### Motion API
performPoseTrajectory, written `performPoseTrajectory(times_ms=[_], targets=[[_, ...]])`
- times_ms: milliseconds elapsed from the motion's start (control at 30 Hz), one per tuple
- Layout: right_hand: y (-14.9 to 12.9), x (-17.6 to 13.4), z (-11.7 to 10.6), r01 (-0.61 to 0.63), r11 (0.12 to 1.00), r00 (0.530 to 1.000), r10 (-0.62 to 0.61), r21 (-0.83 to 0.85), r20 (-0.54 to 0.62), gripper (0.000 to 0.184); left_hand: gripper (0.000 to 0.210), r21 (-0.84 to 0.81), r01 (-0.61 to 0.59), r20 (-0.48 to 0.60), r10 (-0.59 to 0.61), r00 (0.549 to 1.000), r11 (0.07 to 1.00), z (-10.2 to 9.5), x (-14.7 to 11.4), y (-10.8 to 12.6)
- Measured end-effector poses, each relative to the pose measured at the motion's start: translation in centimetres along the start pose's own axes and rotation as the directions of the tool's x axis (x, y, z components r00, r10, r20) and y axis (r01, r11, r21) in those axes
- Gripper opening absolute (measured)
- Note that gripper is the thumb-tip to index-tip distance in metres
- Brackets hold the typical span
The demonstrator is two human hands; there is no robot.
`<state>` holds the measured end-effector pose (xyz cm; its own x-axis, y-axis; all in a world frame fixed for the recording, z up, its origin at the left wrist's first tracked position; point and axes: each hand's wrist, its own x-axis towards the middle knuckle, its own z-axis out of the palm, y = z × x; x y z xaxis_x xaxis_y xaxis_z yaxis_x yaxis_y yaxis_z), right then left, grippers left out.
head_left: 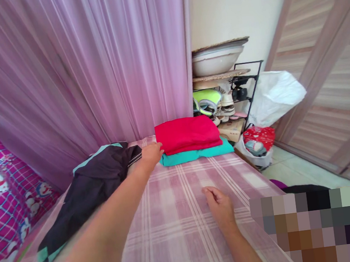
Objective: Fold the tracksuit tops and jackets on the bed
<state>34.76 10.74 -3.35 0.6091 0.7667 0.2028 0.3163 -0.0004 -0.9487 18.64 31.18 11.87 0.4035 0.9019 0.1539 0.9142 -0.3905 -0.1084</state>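
Note:
A red folded garment (188, 133) lies on top of a teal folded garment (197, 153) on the far part of the bed. My left hand (152, 151) reaches to the left edge of this stack, its fingertips closed at the red cloth's near-left corner. Beneath and left of that forearm, a dark garment with teal trim (95, 187) is spread out, partly covered by the arm. Nearer to me, my right hand (220, 205) hovers over or rests on the checked bed sheet (172, 216); its fingers are loosely curled, with nothing visible in them.
Purple curtains (115, 61) hang behind the bed. To the right, a black rack (253, 91) holds shoes and a basin (217, 60), with bags (259, 140) beside it. Patterned pink fabric (3, 186) lies at the left. A blurred patch hides the lower right.

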Motion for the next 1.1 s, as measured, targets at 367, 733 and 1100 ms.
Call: performPoseTrajectory(times_ms=[367,733,1100], targets=[[0.7,-0.2,0.6,0.043,0.997,0.997,-0.039,0.064,-0.062,0.038,0.024,-0.085,0.043,-0.019,-0.044,0.999,0.995,1.1,3.8,2.6],[-0.3,0.6,-0.3,-0.087,0.955,0.952,0.164,0.282,-0.259,0.046,0.016,-0.057,-0.250,0.151,0.256,0.955,0.966,-3.7,-10.2,-6.8],[0.4,0.9,-0.6,-0.033,0.970,0.964,0.094,0.241,-0.247,0.044,0.026,-0.149,-0.135,0.331,0.178,0.927,0.980,-2.1,-15.4,-9.7]])
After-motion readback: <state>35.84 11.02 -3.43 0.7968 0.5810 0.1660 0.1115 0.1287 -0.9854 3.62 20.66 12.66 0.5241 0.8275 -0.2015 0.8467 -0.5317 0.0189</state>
